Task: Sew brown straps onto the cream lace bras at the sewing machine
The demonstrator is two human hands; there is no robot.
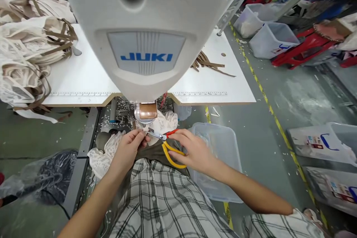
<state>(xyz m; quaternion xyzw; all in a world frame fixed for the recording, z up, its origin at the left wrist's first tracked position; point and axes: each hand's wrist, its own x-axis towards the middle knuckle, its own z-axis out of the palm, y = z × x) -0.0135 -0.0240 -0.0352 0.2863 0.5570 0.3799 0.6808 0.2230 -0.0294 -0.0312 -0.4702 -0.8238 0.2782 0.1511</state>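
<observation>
**White surface (83, 70) and green floor (55, 134) around a JUKI sewing machine (147, 18)**

At the far left, piles of pale fabric (30, 41) with brown strips lie on the surface and droop over its front edge. Below them, a clear plastic bag (57, 174) with dark contents rests on the floor. Next comes lacy cloth (104, 154), bunched beside the person's left forearm.

Near the middle, just below the machine's head, the left hand (134, 141) pinches a bit of pale cloth (145, 128) between thumb and fingers. The scissors (161, 136) meet it there, blades pointing left; whether they have cut into it cannot be told. The right hand (192, 147) grips their red and yellow handles, fingers through the loops, above the person's lap.

Farther right, a clear bin (230, 148) stands beneath the right forearm, and loose brown strips (210, 63) lie on the surface. Yellow tape (263, 89) crosses the floor, with more plastic bins (295, 135) and red stools (306, 48) beyond.
</observation>
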